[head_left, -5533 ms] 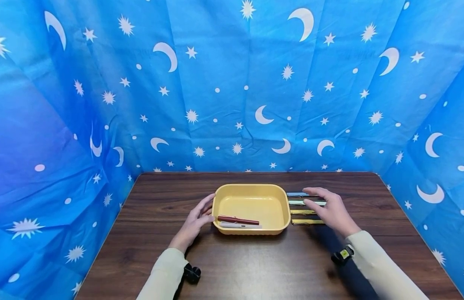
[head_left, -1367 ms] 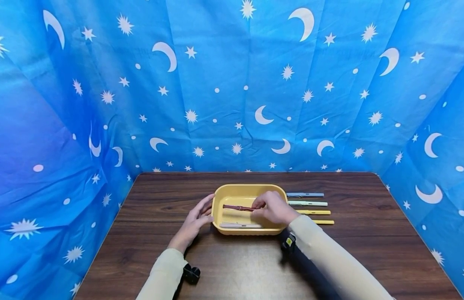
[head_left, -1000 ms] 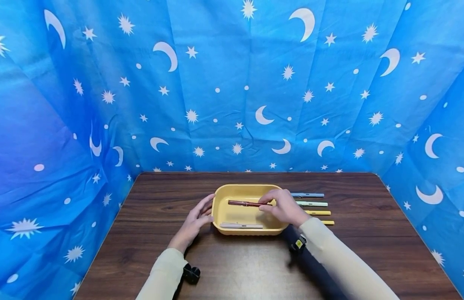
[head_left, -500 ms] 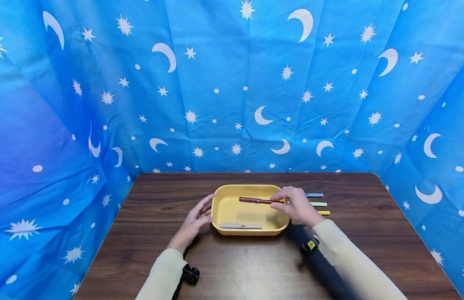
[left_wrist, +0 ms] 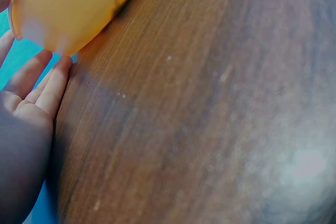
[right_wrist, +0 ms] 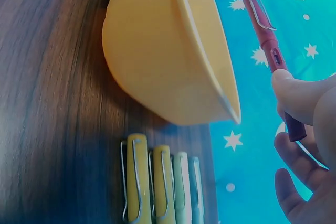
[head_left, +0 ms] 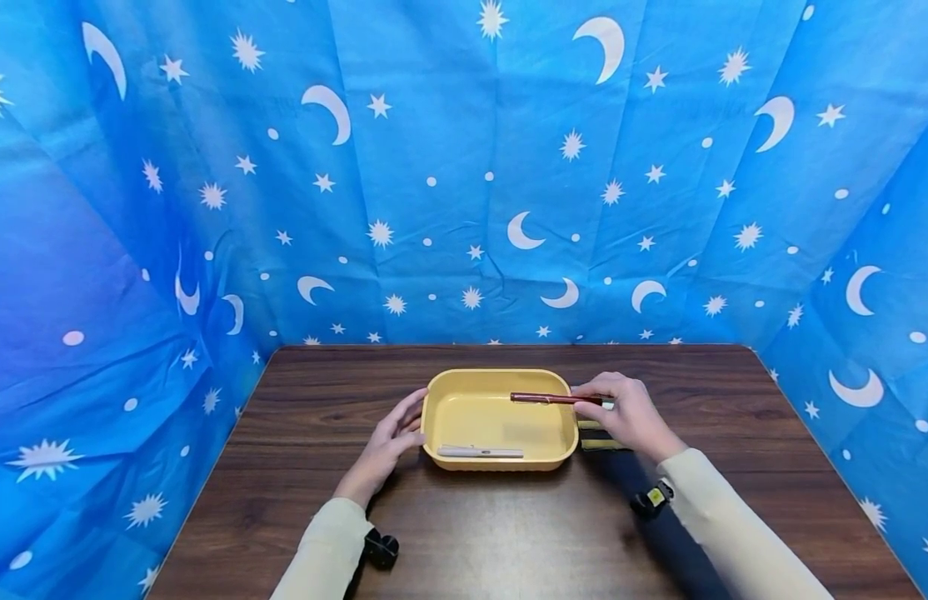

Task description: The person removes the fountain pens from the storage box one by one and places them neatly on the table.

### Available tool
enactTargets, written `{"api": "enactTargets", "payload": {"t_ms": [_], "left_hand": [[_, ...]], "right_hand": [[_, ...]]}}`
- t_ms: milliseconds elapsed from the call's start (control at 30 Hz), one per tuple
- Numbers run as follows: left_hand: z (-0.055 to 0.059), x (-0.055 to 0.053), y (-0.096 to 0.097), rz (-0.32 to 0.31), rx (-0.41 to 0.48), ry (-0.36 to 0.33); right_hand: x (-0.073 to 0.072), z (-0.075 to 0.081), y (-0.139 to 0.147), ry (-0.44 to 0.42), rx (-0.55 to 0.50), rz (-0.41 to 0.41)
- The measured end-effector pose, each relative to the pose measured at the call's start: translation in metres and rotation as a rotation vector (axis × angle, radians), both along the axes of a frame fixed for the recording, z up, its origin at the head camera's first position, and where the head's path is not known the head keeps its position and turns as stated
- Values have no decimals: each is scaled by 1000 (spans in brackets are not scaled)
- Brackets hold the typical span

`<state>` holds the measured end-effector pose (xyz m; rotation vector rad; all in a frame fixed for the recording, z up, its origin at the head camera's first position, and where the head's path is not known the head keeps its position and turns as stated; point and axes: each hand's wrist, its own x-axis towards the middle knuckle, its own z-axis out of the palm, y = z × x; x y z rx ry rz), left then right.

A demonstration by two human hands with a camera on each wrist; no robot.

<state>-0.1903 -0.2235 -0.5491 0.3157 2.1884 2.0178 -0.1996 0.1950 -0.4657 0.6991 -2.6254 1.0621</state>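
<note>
My right hand pinches a dark red pen with a metal clip, thumb against fingers. It is raised, its clip end over the right side of the yellow tray. Inside the tray a whitish pen lies along the near wall. My left hand rests against the tray's left end; in the left wrist view its fingers are fairly straight and touch the wall. Below the right hand, in the right wrist view, lie two yellow pens, a pale green pen and a blue pen, side by side.
The brown wooden table carries the tray and the row of pens to its right. A blue curtain with moons and stars stands behind the table and at both sides. Black wrist cameras sit on both sleeves.
The right hand went from above the pen row into the tray, took hold of the red pen, lifted it and carried it rightward past the rim. The left hand has stayed at the tray.
</note>
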Motion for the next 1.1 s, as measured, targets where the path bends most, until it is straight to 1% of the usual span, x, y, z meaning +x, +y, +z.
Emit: {"api": "enactTargets", "payload": {"t_ms": [167,300,467,533,600,800,933,1100], "left_hand": [[2,0,1,-27,32,12],[4,1,1,-29,25,12],[2,0,1,-26,17,-3],[2,0,0,-28,14,1],[2,1,0,-27,13,6],[4,1,0,-36,29,9],[4,2,0,-39,35,6],[2,2,0,-33,30,-6]], "right_hand": [[3,-1,15,30,-5,-22],[7,-2,23,44,0,-45],[14,-5,32,67,-3,-80],[17,-6,35,74,-10,-90],[19,-7,37,73,-20,-96],[27,-7,46,42,0,-132],[32,-8,51,57,19,-139],[36,-12,58,84,13,-131]]}}
